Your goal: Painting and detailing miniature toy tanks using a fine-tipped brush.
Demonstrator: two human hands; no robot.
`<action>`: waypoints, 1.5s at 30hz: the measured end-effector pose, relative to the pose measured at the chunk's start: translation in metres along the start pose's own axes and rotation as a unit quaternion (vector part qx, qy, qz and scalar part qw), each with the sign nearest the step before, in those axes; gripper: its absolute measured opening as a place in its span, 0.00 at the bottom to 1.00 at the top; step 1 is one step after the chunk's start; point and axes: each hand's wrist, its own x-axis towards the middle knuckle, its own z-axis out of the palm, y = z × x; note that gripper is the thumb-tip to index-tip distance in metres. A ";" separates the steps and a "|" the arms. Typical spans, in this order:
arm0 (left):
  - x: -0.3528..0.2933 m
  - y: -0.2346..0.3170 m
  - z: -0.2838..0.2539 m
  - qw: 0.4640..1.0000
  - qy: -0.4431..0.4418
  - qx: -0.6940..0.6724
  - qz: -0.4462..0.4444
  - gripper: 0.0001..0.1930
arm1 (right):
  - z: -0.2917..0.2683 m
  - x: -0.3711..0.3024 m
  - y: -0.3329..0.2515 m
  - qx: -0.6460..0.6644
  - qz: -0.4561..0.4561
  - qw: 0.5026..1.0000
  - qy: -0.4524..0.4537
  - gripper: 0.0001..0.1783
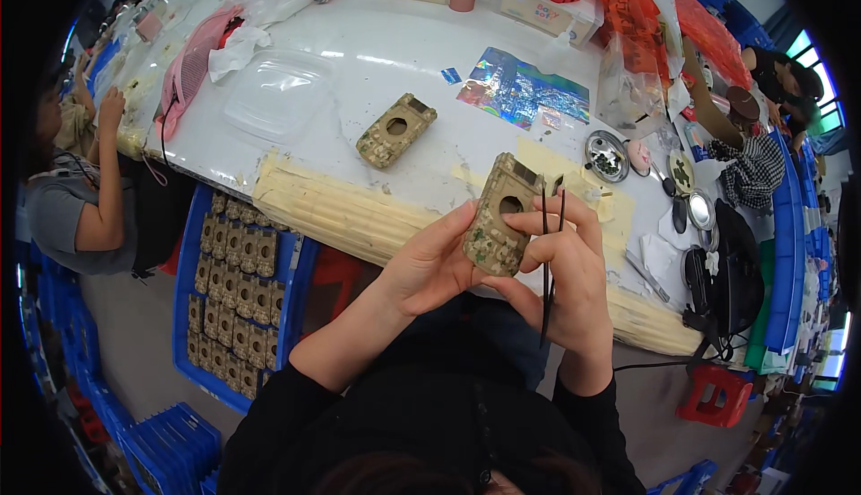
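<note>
My left hand (429,260) is closed around the side and lower end of a camouflage-patterned toy tank body (489,217) with a round hole in its top. The body is tilted, held above the table's near edge. Black tweezers (546,275) lie between the fingers of my right hand (578,284), their tips pointing away from me. Fingers of that hand also press on the tank body near the hole and its right side. Another tank body of the same kind (378,147) rests on the white table (341,186), farther away and to the left.
A blue crate (291,302) with rows of tank bodies stands below the table at left. Iridescent film (511,87), a clear plastic lid (273,91) and a round metal dish (607,156) lie on the table. A black bag (737,271) sits at right, above a red stool (715,396).
</note>
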 end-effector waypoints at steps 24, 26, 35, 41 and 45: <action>0.016 -0.004 0.001 0.993 0.024 -0.115 0.034 0.29 | -0.029 -0.027 0.036 -0.014 0.076 0.975 0.209 0.08; 0.016 -0.003 0.001 0.991 0.009 -0.129 0.032 0.27 | -0.032 -0.029 0.039 -0.067 0.118 0.965 0.223 0.05; 0.024 -0.004 0.006 0.990 -0.001 -0.139 0.030 0.27 | -0.035 -0.034 0.068 -0.212 0.185 0.943 0.177 0.09; 0.027 -0.004 0.010 0.988 0.010 -0.154 0.026 0.27 | -0.027 -0.030 0.081 -0.187 0.176 0.949 0.184 0.10; 0.027 -0.004 0.009 0.987 0.004 -0.157 0.023 0.27 | -0.024 -0.029 0.086 -0.164 0.177 0.952 0.187 0.08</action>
